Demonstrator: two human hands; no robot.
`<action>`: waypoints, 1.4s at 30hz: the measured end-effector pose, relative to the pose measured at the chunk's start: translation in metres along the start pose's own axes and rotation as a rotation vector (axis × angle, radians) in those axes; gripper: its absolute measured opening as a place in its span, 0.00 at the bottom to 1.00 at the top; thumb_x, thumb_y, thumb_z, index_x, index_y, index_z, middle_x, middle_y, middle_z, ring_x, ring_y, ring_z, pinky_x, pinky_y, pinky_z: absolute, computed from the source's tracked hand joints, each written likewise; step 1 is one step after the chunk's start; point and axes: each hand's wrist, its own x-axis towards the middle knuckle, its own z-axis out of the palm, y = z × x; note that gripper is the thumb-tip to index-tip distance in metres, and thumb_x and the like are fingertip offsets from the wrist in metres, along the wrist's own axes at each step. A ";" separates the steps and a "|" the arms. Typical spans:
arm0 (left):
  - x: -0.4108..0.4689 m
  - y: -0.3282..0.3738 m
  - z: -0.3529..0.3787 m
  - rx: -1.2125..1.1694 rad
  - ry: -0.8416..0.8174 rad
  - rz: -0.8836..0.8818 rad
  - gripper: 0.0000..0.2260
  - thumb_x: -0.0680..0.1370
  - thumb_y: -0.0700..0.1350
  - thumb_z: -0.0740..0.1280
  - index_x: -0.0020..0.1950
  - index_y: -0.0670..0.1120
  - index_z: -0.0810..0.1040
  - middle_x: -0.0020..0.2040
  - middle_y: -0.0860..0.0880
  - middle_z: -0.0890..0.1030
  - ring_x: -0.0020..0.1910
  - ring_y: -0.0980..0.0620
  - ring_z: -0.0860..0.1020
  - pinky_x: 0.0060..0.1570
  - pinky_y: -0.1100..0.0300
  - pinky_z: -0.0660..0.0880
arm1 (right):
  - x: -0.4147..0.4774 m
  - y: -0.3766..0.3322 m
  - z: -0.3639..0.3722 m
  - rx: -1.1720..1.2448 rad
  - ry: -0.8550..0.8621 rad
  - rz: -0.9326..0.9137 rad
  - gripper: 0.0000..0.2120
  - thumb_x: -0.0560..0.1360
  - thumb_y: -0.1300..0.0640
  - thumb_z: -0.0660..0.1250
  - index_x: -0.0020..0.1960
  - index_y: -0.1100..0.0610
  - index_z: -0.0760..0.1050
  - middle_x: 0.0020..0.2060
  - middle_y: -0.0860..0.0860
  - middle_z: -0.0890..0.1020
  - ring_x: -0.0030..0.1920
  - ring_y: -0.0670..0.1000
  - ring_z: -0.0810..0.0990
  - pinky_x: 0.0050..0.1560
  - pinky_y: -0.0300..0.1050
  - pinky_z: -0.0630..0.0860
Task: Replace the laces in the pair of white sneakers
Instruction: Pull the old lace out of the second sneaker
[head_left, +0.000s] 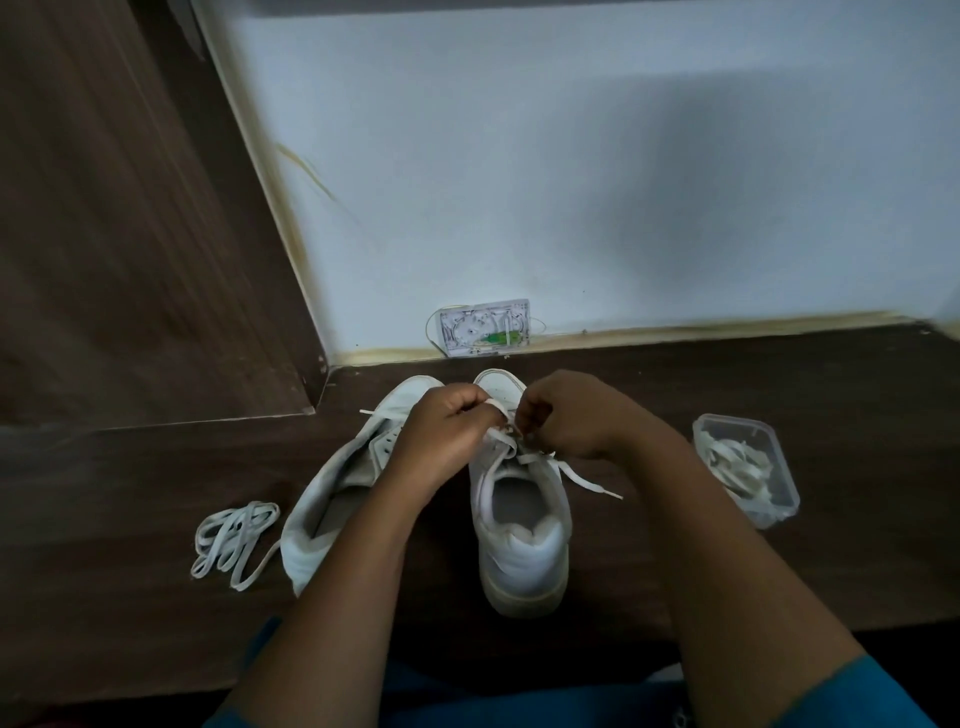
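I see the dark wooden bench (779, 395) running up to a pale wall. Two white sneakers sit on it in front of me. The upright sneaker (524, 551) has its heel toward me, and the tipped sneaker (332, 499) leans beside it on my left.

Both hands work over the upright sneaker's eyelets. The left hand (441, 431) has its grip clamped on the lace (498, 452), and the right hand (566, 415) pinches the same lace with curled fingers. One free end trails off to my right.

A plastic tub (737, 418) of laces stands well apart on the right, and a loose bundle of laces (234, 540) lies on the left.

I judge this to be mid-lacing on this shoe, though I cannot tell whether the lace is going in or coming out. The next move calls for feeding the tip cleanly through one eyelet while the other hand keeps it taut.
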 end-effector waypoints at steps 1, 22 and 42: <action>0.000 0.000 0.000 -0.025 0.008 -0.009 0.10 0.65 0.48 0.65 0.33 0.41 0.78 0.32 0.44 0.77 0.34 0.53 0.73 0.40 0.54 0.69 | 0.000 -0.001 0.000 -0.008 0.002 -0.014 0.06 0.72 0.64 0.68 0.47 0.59 0.82 0.39 0.50 0.77 0.40 0.49 0.77 0.43 0.42 0.75; -0.001 0.014 0.005 -0.281 0.048 0.026 0.13 0.75 0.31 0.65 0.38 0.48 0.79 0.33 0.55 0.80 0.31 0.63 0.75 0.34 0.69 0.70 | 0.003 0.007 0.002 -0.111 0.031 -0.023 0.08 0.68 0.70 0.66 0.44 0.63 0.81 0.40 0.57 0.82 0.43 0.56 0.82 0.47 0.52 0.80; -0.001 0.014 0.011 -0.538 0.134 0.022 0.10 0.76 0.34 0.66 0.36 0.46 0.75 0.26 0.56 0.76 0.25 0.62 0.72 0.27 0.71 0.68 | 0.002 0.001 0.003 -0.022 0.097 -0.002 0.04 0.71 0.66 0.68 0.38 0.63 0.79 0.36 0.59 0.83 0.38 0.57 0.83 0.44 0.51 0.81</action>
